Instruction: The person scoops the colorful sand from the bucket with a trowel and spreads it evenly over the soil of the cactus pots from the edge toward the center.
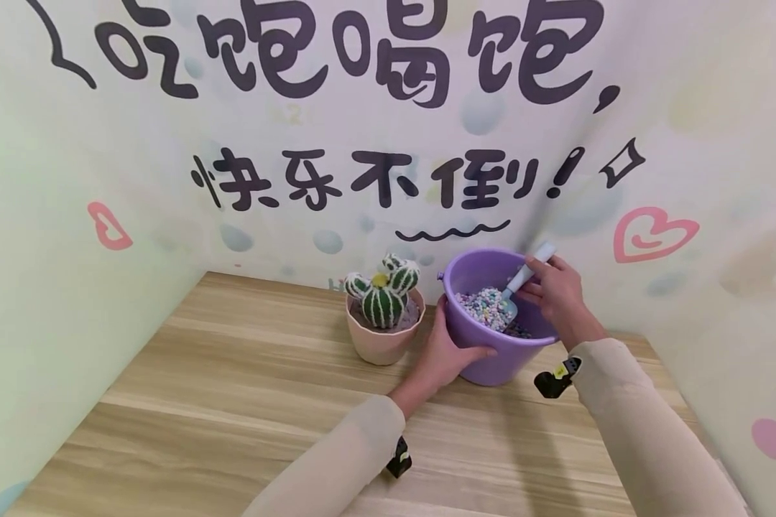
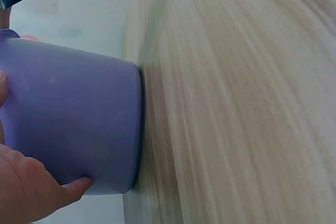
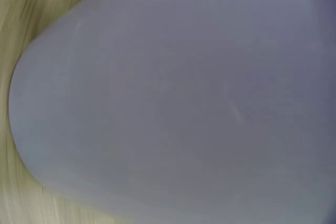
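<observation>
A purple bucket (image 1: 501,361) stands on the wooden table near the wall, holding small pastel beads (image 1: 481,307). My left hand (image 1: 445,350) grips the bucket's left side, its thumb across the front; the left wrist view shows the thumb low on the bucket wall (image 2: 79,114). Over the right part of the rim, my right hand (image 1: 561,291) holds a light blue toy shovel (image 1: 522,277) by its handle. The shovel slants down into the bucket, its blade among the beads. Only the bucket's outer wall (image 3: 173,98) and a fingertip show in the right wrist view.
Left of the bucket, close to my left hand, a potted cactus (image 1: 384,307) stands in a pink pot (image 1: 381,350). A printed backdrop (image 1: 336,129) rises behind the table (image 1: 233,402) and along both sides.
</observation>
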The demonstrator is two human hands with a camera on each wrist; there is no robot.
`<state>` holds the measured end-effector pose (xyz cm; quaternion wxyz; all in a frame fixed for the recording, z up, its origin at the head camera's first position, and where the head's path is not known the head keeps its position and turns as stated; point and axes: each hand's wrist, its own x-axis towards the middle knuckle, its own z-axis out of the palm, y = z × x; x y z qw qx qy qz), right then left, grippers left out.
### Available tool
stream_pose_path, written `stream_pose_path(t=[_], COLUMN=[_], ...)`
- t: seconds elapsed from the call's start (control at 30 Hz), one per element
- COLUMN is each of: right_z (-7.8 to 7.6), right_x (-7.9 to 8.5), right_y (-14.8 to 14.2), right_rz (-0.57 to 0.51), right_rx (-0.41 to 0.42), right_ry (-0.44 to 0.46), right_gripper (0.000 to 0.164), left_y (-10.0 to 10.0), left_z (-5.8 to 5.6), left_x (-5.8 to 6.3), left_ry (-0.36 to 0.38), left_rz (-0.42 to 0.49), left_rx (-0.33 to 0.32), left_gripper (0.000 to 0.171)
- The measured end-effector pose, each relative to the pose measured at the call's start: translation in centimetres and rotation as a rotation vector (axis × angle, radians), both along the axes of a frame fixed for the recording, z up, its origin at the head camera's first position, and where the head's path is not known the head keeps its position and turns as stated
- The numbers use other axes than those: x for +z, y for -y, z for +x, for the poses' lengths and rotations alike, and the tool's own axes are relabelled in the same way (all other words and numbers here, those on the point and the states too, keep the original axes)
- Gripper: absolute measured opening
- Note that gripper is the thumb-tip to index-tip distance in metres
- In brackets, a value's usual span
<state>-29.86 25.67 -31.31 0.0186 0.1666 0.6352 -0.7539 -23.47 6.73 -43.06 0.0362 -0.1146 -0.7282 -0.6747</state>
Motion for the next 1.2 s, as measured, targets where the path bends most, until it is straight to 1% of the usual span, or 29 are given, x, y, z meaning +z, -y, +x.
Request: stream_pose_path(t=[0.27,0.5,0.7,0.93,1.13,1.2], right_z=[-0.08,-0.33,-0.02,0.14,0.23,0.23], right_x=[-0.31,-0.5,-0.29,-0.28,-0.39,-0.45], right_y=[0.15,0.39,0.77,0.79,0.72,0.72], right_rz=[-0.005,-0.014,0.032,0.041,0.093,0.142], right_rx=[-0.034,-0.065,-0.112,-0.203,-0.214,-0.211], right_ry=[-0.028,-0.095,-0.131,-0.219,-0.278,-0.289], right_gripper=[0.06,0.052,0.054,0.042,0.036,0.036], left_y=[-0.15,-0.01,0.0,0.03,0.0,-0.04], left_z=[-0.19,-0.18,-0.22,-0.07,0.01,0.0], left_x=[-0.18,-0.3,-0.46,-0.28,-0.14,-0.1], left_ry=[0.002,0.001,-0.001,-0.004,-0.009,-0.008], left_rz=[-0.021,-0.024,-0.034,-0.048,-0.058,-0.061], left_rx=[0.044,0.042,0.036,0.049,0.039,0.038], left_gripper=[0.122,0.12,0.119,0.119,0.118,0.118])
